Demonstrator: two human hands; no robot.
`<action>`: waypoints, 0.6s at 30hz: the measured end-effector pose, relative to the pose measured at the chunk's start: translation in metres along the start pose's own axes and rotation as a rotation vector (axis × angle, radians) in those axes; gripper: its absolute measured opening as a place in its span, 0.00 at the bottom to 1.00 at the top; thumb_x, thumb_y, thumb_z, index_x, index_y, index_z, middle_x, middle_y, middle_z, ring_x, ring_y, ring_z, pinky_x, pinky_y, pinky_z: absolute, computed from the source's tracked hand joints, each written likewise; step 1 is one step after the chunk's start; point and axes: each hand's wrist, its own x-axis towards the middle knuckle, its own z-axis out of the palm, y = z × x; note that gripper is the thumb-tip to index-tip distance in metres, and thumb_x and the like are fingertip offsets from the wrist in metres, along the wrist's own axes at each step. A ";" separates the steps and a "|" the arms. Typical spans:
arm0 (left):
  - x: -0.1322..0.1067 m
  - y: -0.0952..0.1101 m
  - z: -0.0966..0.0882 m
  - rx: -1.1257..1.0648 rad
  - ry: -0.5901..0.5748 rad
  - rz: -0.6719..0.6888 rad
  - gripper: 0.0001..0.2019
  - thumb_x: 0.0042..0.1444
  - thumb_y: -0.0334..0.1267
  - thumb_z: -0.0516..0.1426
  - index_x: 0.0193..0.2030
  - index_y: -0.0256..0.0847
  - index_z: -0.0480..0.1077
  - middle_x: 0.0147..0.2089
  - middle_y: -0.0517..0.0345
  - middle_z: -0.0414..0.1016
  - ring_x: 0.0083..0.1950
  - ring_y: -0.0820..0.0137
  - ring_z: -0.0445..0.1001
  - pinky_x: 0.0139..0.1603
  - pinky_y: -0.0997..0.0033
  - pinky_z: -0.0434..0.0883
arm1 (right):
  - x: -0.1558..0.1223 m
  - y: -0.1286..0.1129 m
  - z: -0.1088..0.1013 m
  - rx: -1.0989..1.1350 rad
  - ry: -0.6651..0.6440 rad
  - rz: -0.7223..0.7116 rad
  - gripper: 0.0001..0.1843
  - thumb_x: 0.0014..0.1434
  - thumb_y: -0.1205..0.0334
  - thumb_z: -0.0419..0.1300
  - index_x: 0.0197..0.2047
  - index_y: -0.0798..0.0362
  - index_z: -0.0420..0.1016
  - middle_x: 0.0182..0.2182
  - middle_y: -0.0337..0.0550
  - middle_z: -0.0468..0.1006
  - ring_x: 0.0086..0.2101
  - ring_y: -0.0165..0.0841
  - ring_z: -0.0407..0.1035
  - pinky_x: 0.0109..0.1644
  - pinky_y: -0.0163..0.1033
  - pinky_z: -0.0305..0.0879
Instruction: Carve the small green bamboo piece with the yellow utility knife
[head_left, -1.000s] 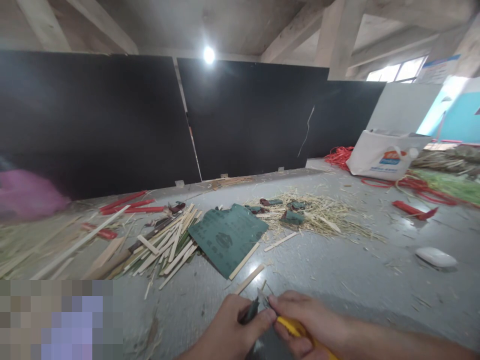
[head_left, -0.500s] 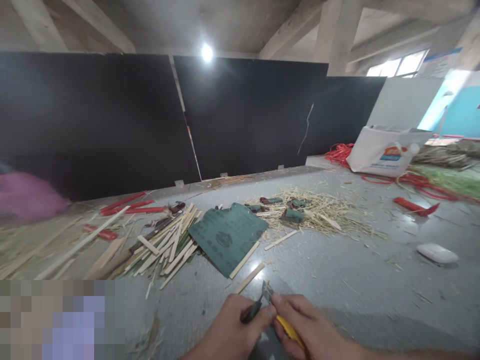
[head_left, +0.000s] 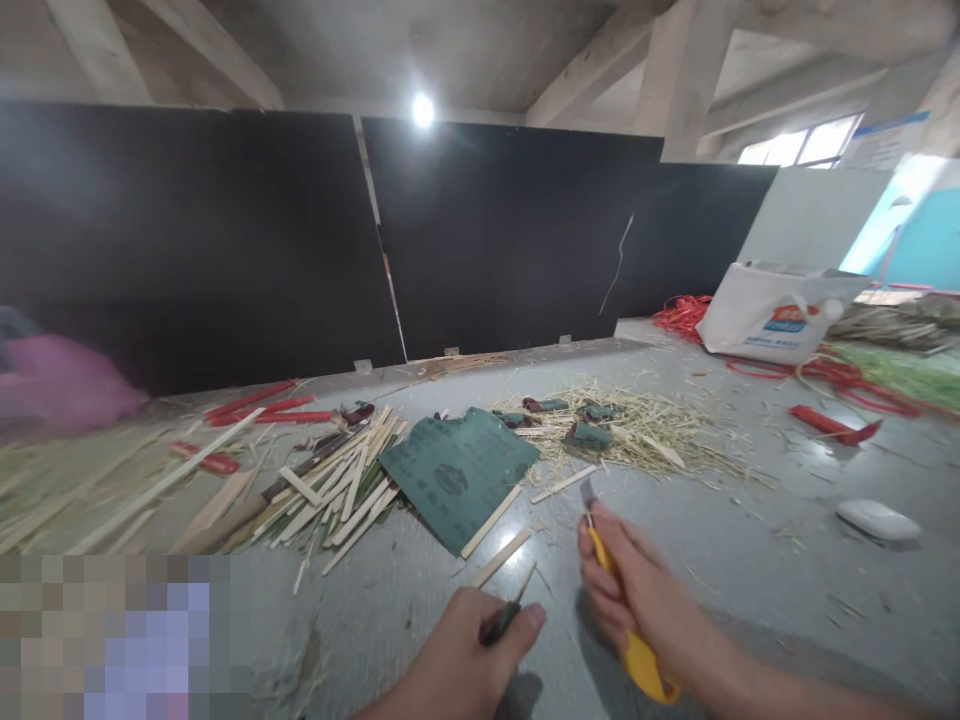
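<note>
My left hand (head_left: 463, 660) is low in the middle, fingers pinched on a thin dark green strip (head_left: 508, 612) that pokes up past my thumb. My right hand (head_left: 643, 600) is a little to the right and further out, closed round a yellow-handled knife (head_left: 628, 628). The blade tip (head_left: 587, 494) points away from me, above my fingertips. The two hands are apart. Just beyond them on the grey floor lie loose pale wooden sticks (head_left: 501, 556) and a dark green sandpaper sheet (head_left: 457, 472).
A heap of split bamboo sticks (head_left: 337, 488) lies left of the sandpaper, with red strips (head_left: 262, 408) behind it. Straw-like shavings (head_left: 637, 432) spread at centre right. A white bag (head_left: 776, 310), red cords and a small white case (head_left: 876, 520) are on the right. Black panels stand behind.
My right hand has pulled the knife away from the strip, moving forward and to the right. My left hand keeps its hold on the strip in about the same place.
</note>
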 end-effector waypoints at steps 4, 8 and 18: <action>0.002 -0.007 0.000 0.043 0.028 0.004 0.29 0.47 0.72 0.55 0.27 0.45 0.59 0.31 0.63 0.57 0.37 0.65 0.60 0.39 0.66 0.59 | 0.007 -0.012 -0.007 0.050 -0.134 0.077 0.32 0.55 0.26 0.60 0.32 0.48 0.64 0.14 0.25 0.58 0.12 0.22 0.46 0.14 0.29 0.50; 0.002 -0.005 -0.002 0.072 -0.040 0.064 0.27 0.47 0.70 0.54 0.28 0.45 0.59 0.30 0.64 0.55 0.36 0.66 0.58 0.37 0.66 0.57 | 0.002 0.003 -0.007 -0.131 -0.415 0.372 0.29 0.56 0.28 0.59 0.33 0.49 0.66 0.13 0.26 0.61 0.10 0.23 0.47 0.13 0.30 0.47; 0.000 0.003 -0.004 0.087 -0.133 0.204 0.26 0.54 0.61 0.55 0.19 0.46 0.50 0.23 0.69 0.44 0.28 0.73 0.47 0.28 0.68 0.45 | 0.000 -0.001 -0.007 -0.261 -0.605 0.433 0.28 0.57 0.31 0.59 0.30 0.50 0.69 0.11 0.28 0.60 0.11 0.23 0.50 0.14 0.30 0.44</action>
